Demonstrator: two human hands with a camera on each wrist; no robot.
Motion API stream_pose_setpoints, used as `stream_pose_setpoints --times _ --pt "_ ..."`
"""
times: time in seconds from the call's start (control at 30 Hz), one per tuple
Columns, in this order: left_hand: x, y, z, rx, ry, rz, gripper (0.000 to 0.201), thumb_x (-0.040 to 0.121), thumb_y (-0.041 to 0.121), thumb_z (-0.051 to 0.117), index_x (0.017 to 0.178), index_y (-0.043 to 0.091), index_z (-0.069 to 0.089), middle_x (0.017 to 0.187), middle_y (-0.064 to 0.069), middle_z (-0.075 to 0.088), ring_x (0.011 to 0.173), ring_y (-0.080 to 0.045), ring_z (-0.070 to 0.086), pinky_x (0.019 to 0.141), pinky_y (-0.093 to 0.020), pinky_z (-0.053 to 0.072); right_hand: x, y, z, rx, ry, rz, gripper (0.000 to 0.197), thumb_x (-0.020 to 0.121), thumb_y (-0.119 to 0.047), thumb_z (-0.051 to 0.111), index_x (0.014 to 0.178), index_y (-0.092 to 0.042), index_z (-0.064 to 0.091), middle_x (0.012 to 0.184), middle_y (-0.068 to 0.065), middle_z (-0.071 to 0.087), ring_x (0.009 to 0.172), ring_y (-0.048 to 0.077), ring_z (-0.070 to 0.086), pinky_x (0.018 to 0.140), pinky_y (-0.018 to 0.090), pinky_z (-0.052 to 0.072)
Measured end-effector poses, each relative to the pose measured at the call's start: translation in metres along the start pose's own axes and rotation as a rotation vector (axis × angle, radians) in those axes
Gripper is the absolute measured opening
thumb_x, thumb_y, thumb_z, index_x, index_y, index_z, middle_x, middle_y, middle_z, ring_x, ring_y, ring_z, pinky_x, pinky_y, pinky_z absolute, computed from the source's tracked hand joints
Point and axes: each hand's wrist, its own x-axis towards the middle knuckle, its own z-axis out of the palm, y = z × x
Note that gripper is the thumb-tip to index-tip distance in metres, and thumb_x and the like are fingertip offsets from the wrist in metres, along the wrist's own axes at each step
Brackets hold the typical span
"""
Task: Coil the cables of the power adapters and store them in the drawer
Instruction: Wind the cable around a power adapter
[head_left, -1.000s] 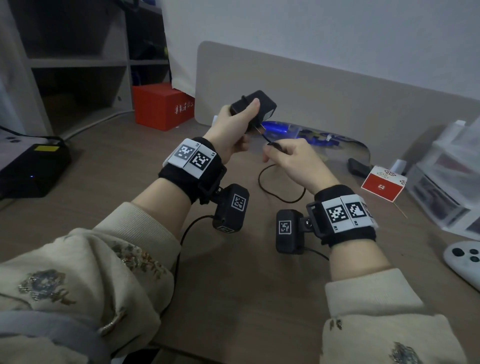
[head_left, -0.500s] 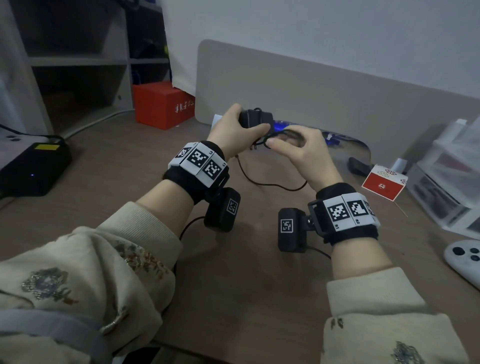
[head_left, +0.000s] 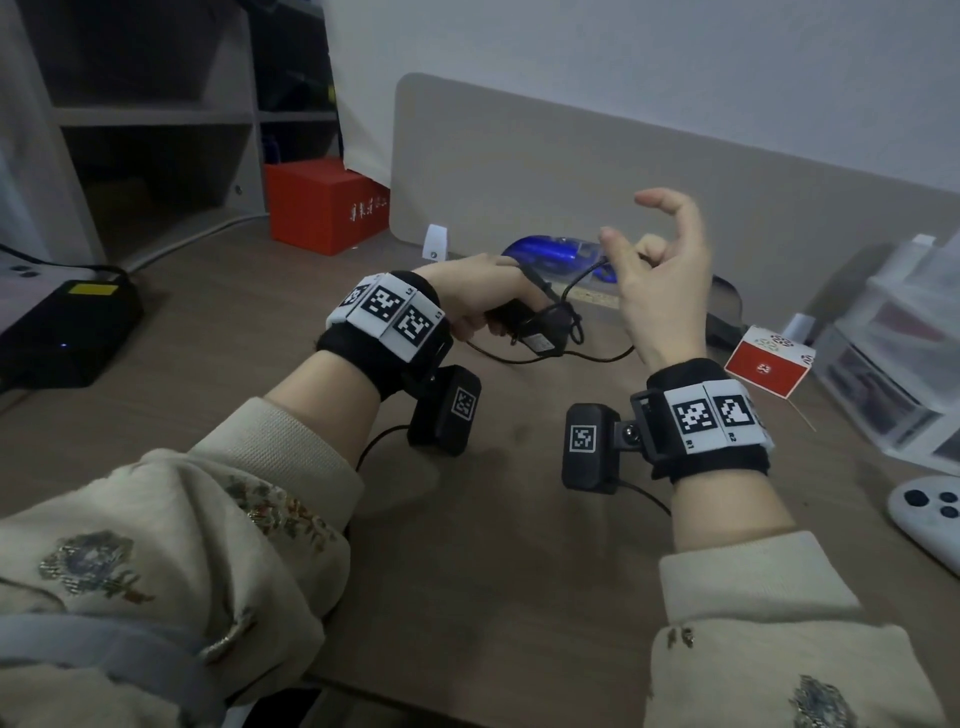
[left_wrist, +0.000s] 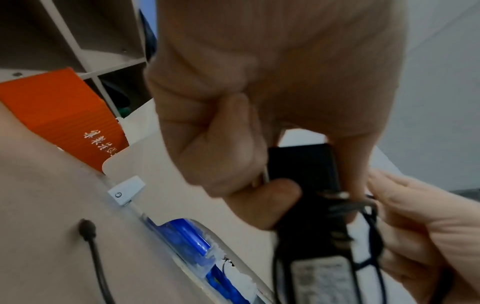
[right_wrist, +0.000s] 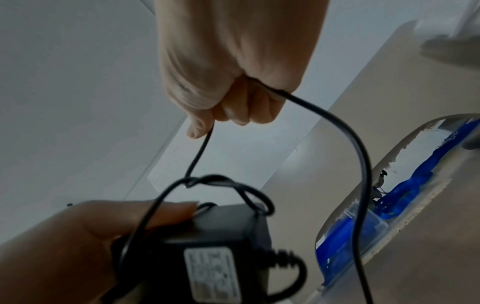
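Observation:
My left hand (head_left: 483, 293) grips a black power adapter (head_left: 530, 332) low over the desk, its label facing me. A few turns of its thin black cable (head_left: 582, 275) lie round the adapter body. The cable runs up to my right hand (head_left: 660, 275), raised to the right of the adapter. In the right wrist view the curled fingers (right_wrist: 233, 107) hold the cable (right_wrist: 337, 123) above the adapter (right_wrist: 221, 257). In the left wrist view my thumb and fingers (left_wrist: 233, 144) clamp the adapter (left_wrist: 303, 164). A slack loop of cable (head_left: 571, 358) trails on the desk.
A clear plastic drawer unit (head_left: 893, 353) stands at the right edge, with a small red-and-white box (head_left: 769, 364) beside it and a white controller (head_left: 930, 514) nearer me. A red box (head_left: 324, 205) and a black device (head_left: 67, 332) sit to the left. Blue items (head_left: 550, 249) fill the slot under the divider panel (head_left: 571, 171).
My right hand has lifted up and to the right, away from the adapter, drawing the cable out. My left hand has lowered the adapter and turned its label toward me.

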Motion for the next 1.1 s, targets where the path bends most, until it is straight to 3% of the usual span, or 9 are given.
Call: stream_pose_setpoints --times 0.13,0.23,0.37,0.53,0.63,0.73,0.8,0.93,1.1 --pt "-0.009 0.000 -0.011 -0.075 -0.185 0.015 0.020 0.095 0.036 0.059 0.106 0.020 0.055 0.063 -0.003 0.050 0.045 -0.009 0.023 0.043 -0.018 0.016 0.000 0.002 -0.002 0.012 0.057 -0.019 0.026 0.091 -0.017 0.064 0.111 -0.023 0.049 0.058 0.011 0.032 0.055 0.021 0.033 0.062 0.025 0.037" --pt "-0.014 0.001 -0.017 -0.102 -0.312 0.069 0.019 0.095 0.036 0.059 0.100 0.019 0.052 0.063 -0.003 0.049 0.047 -0.009 0.023 0.042 -0.019 0.014 0.000 0.006 -0.007 0.019 0.085 -0.003 0.026 0.092 -0.018 0.064 0.112 -0.023 0.049 0.057 0.009 0.032 0.052 0.015 0.033 0.059 0.021 0.035" --pt "-0.014 0.001 -0.014 0.008 -0.576 0.047 0.056 0.080 0.040 0.064 0.123 0.007 0.048 0.067 -0.006 0.050 0.041 -0.006 0.032 0.037 -0.014 0.021 0.001 0.011 -0.009 0.017 0.099 0.004 0.025 0.092 -0.017 0.063 0.111 -0.025 0.049 0.054 -0.002 0.032 0.048 0.007 0.032 0.056 0.017 0.033" --pt "-0.016 0.003 -0.011 -0.037 -0.726 0.125 0.079 0.067 0.044 0.080 0.125 0.003 0.045 0.068 -0.005 0.052 0.043 -0.005 0.037 0.039 -0.014 0.022 0.003 0.023 -0.017 0.050 0.223 0.086 0.024 0.092 -0.019 0.063 0.111 -0.024 0.049 0.055 -0.003 0.036 0.046 0.007 0.034 0.054 0.021 0.034" --pt "-0.017 0.003 -0.009 -0.102 -0.768 0.185 0.082 0.059 0.053 0.087 0.112 0.005 0.047 0.068 -0.003 0.054 0.043 -0.003 0.038 0.041 -0.014 0.025 0.004 0.028 -0.016 0.018 0.203 0.113 0.021 0.091 -0.021 0.063 0.105 -0.030 0.051 0.058 -0.004 0.041 0.051 0.010 0.040 0.060 0.025 0.038" --pt "-0.018 0.003 -0.003 -0.229 -0.634 0.250 0.065 0.058 0.044 0.085 0.096 0.005 0.051 0.074 -0.012 0.049 0.038 -0.004 0.039 0.036 -0.013 0.027 0.006 0.032 -0.013 -0.092 0.148 0.104 0.013 0.093 -0.022 0.062 0.105 -0.016 0.061 0.080 -0.002 0.057 0.065 0.005 0.049 0.066 0.016 0.042" --pt "-0.017 0.005 0.003 -0.295 -0.467 0.290 0.052 0.062 0.041 0.070 0.093 0.004 0.051 0.075 -0.011 0.046 0.036 -0.006 0.038 0.036 -0.017 0.022 0.007 0.034 -0.012 -0.190 0.102 0.124 0.015 0.095 -0.023 0.060 0.098 -0.010 0.066 0.092 0.001 0.065 0.079 0.009 0.058 0.076 0.015 0.048" --pt "-0.015 0.008 0.009 -0.362 -0.250 0.334 0.039 0.063 0.044 0.062 0.078 0.008 0.057 0.057 -0.010 0.046 0.039 -0.015 0.031 0.036 -0.018 0.017 0.007 0.038 -0.006 -0.337 -0.035 0.242 0.016 0.092 -0.034 0.058 0.079 -0.026 0.063 0.091 -0.007 0.064 0.093 0.022 0.060 0.091 0.049 0.049" --pt "-0.011 0.008 0.010 -0.339 -0.093 0.266 0.029 0.090 0.035 0.052 0.080 0.008 0.058 0.054 -0.007 0.049 0.044 -0.017 0.026 0.036 -0.018 0.018 0.006 0.026 -0.006 -0.316 -0.009 -0.016 0.026 0.095 -0.025 0.049 0.111 -0.013 0.066 0.106 -0.007 0.053 0.106 0.020 0.058 0.093 0.038 0.047"
